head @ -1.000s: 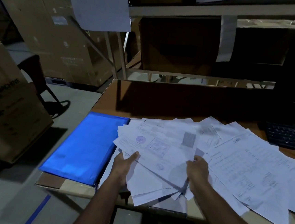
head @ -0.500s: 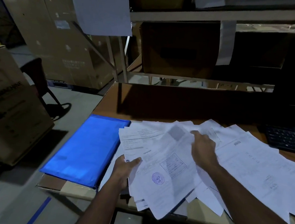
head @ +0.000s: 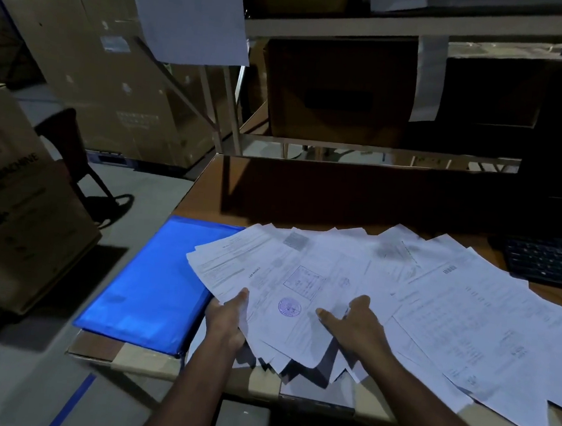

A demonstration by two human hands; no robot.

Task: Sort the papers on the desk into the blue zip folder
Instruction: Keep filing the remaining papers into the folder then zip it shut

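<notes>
Gripping a fanned bundle of white printed paper sheets point(head: 286, 291) at its near-left edge, left hand point(head: 226, 320) has thumb on top and fingers underneath. Right hand point(head: 354, 324) lies flat on the same bundle, thumb spread out to the left and fingers hidden among the sheets, so whether it pinches anything cannot be told. Half a second back that hand was higher up the pile, near the far sheets; now it sits close to the near edge beside the left hand, and the stamped sheet has turned flatter.

Loose sheets fan out rightward over the brown wooden desk point(head: 207, 186), the lowest corners overhanging the near desk edge. Shiny blue plastic zip folder point(head: 151, 286) lies flat at the desk's left end, long axis running near to far (slightly angled), its right edge partly under the bundle. Bare desk shows behind the papers up to the shadowed back. Black keyboard point(head: 550, 263) sits at far right, just beside the spread. Brown cardboard box point(head: 12, 203) stands on the floor to the left, apart from the desk.
</notes>
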